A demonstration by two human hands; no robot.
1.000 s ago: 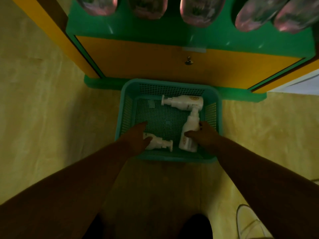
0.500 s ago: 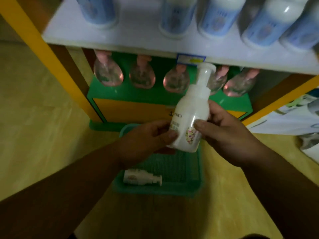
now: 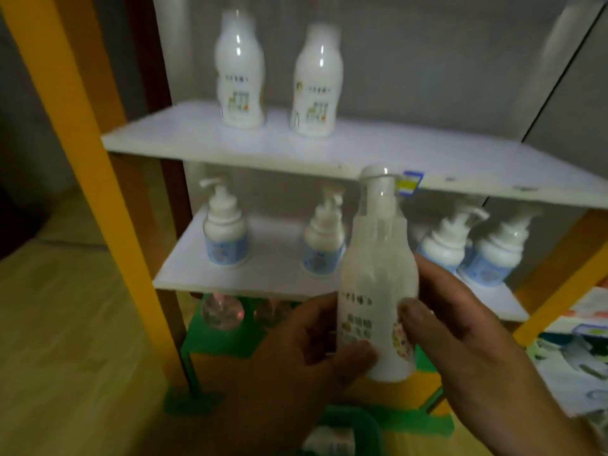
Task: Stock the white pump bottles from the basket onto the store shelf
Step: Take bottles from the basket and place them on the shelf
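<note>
I hold one white pump bottle (image 3: 378, 278) upright in front of the shelves, with a clear cap over its pump. My left hand (image 3: 306, 350) grips its lower left side and my right hand (image 3: 460, 327) grips its right side. Two matching white bottles (image 3: 240, 74) (image 3: 316, 83) stand on the upper white shelf (image 3: 411, 156). At the bottom edge I see a corner of the green basket (image 3: 358, 419) with another white bottle (image 3: 329, 439) lying in it.
The middle shelf (image 3: 273, 271) carries several white pump bottles with blue labels. Pink round bottles (image 3: 223, 312) sit on the green bottom tier. A yellow upright post (image 3: 75, 153) frames the left side. Packaged goods lie at the right (image 3: 572, 357).
Both hands lifted a bottle out of the basket and raised it to shelf height. My view tilted up from the floor to the shelves.
</note>
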